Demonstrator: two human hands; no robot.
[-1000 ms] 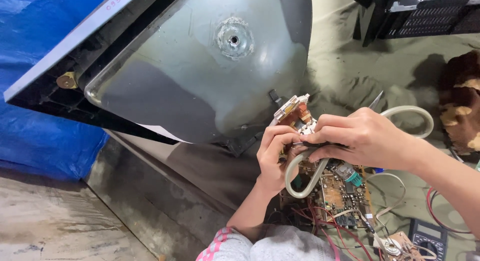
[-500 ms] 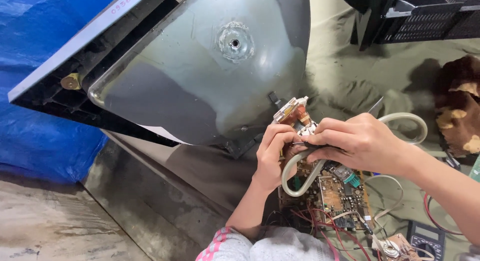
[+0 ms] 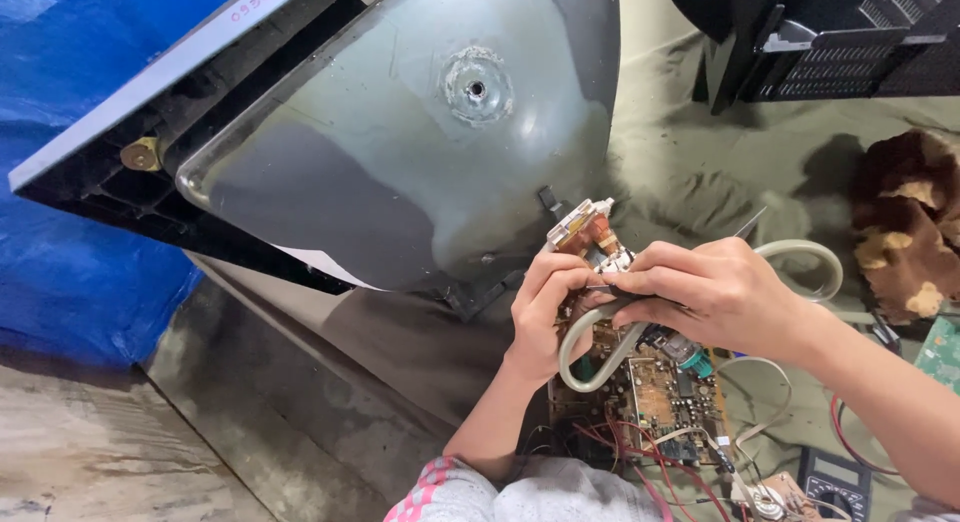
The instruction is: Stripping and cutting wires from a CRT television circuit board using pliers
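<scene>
Gripping a small copper-wound coil part at the neck of the grey picture tube, left hand pinches from below, right hand clamps over it beside a flat grey cable; step looks like freeing the part above the circuit board; next move likely needs a steady pull.

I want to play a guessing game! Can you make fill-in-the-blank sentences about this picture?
1. Both hands, left hand and right hand, work at the narrow neck of a big ____ picture tube.
2. Under the hands lies a brown circuit ____.
3. Left of the tube hangs a ____ tarp.

Missing words: grey; board; blue
</scene>
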